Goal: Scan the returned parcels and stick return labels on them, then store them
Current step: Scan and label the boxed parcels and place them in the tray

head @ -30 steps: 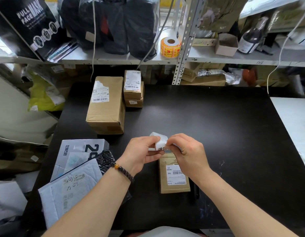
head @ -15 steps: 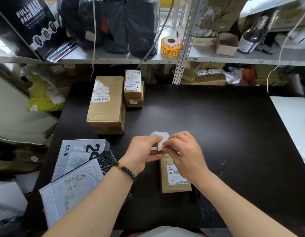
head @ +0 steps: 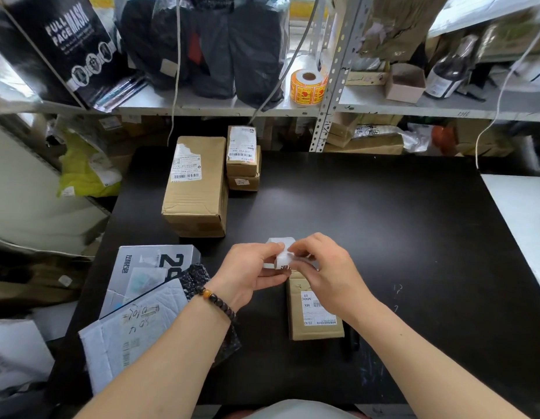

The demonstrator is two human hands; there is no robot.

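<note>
A small white return label (head: 283,255) with black print is held just above the near end of a small brown parcel (head: 314,309) on the black table (head: 383,237). My left hand (head: 250,270) pinches the label from the left and my right hand (head: 326,273) pinches it from the right. The parcel lies flat with a white shipping label on top; my right hand hides its far end. A big brown parcel (head: 196,189) and two small stacked parcels (head: 243,158) stand at the table's far left.
A white box (head: 148,267) and a white mailer (head: 132,331) over a dark bag lie at the near left. A yellow sticker roll (head: 308,86) sits on the shelf behind, among black bags and boxes. A dark pen-like thing (head: 352,343) lies beside the small parcel.
Both hands have kept working the label between their fingertips; it has turned and folded a little. The parcel beneath has not moved.
</note>
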